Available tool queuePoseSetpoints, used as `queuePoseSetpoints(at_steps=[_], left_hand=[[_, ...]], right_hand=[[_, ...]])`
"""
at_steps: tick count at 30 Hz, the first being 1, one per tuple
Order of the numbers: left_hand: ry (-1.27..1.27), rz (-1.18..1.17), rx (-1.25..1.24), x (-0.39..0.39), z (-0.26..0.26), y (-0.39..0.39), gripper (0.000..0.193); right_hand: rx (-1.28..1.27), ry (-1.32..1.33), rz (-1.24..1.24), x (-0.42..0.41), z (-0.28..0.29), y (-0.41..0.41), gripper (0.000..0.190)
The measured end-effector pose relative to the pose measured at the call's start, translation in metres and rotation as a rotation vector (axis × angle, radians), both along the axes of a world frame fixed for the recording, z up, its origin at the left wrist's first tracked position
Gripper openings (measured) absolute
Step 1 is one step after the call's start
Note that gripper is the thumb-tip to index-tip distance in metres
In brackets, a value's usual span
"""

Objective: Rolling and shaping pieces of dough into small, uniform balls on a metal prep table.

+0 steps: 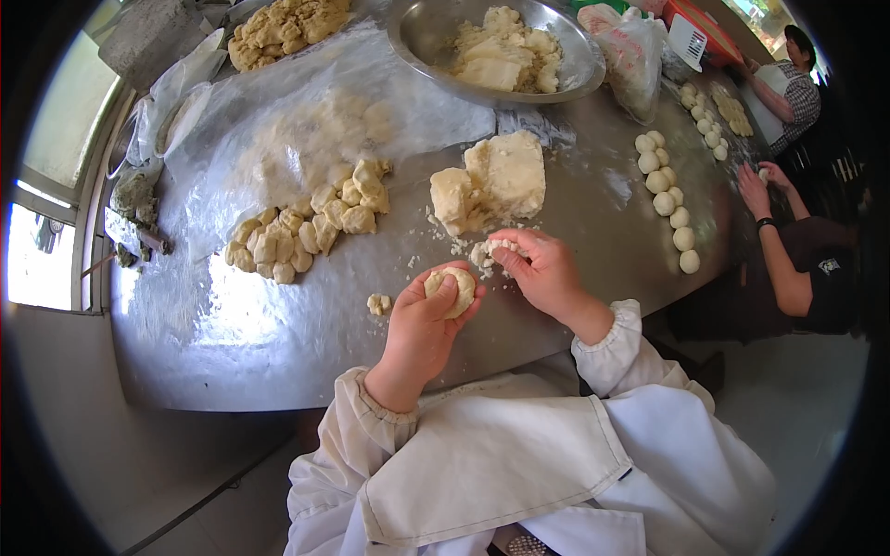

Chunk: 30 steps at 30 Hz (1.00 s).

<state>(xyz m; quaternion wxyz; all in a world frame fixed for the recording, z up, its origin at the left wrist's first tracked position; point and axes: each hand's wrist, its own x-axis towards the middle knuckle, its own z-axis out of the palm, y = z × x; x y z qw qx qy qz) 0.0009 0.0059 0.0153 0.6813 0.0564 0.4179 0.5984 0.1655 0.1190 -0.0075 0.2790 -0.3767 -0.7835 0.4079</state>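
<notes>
My left hand (pixel 425 326) holds a flattened round of pale dough (pixel 452 292), with the thumb pressed on its face. Pinched in the fingers of my right hand (pixel 546 271) is a clump of white crumbly filling (pixel 502 251). Just beyond it stands a broken block of the same pale crumbly mass (pixel 506 174), with crumbs strewn about its base. To the left lies a heap of cut dough pieces (pixel 292 240). One small dough scrap (pixel 379 304) sits on the metal table beside my left hand.
A large steel bowl (pixel 410 42) with more crumbly mass stands at the back. Right of it are a plastic bag (pixel 629 59) and a row of dough balls (pixel 664 201). A big dough mass (pixel 281 31) lies back left. Two people (pixel 786 271) work at the right edge.
</notes>
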Motion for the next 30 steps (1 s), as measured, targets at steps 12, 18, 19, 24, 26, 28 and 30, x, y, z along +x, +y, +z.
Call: queuePoseSetpoints(at_steps=[12,18,19,24,26,28,30], left_hand=[[-0.017,0.05,0.001,0.004,-0.011,0.004,0.028],[-0.094,0.112,0.014,0.004,-0.015,0.009,0.023],[-0.105,0.084,0.049,0.004,-0.013,0.01,0.024],[-0.21,0.105,0.013,0.002,-0.016,0.011,0.031],[-0.246,0.126,0.022,0.002,-0.016,0.01,0.036],[-0.241,0.129,0.018,0.005,-0.013,0.011,0.036],[-0.236,0.128,0.015,0.007,-0.01,0.01,0.035]], right_hand=[[-0.715,0.403,0.019,-0.008,0.038,-0.006,0.022],[-0.81,0.456,0.091,-0.021,0.04,-0.018,0.02],[-0.727,0.409,0.127,-0.024,0.04,-0.02,0.02],[-0.473,0.286,0.102,-0.03,0.03,-0.025,0.02],[-0.383,0.201,0.109,-0.028,0.028,-0.024,0.019],[-0.242,0.138,0.118,-0.031,0.026,-0.026,0.019],[-0.099,0.076,0.124,-0.032,0.026,-0.025,0.019]])
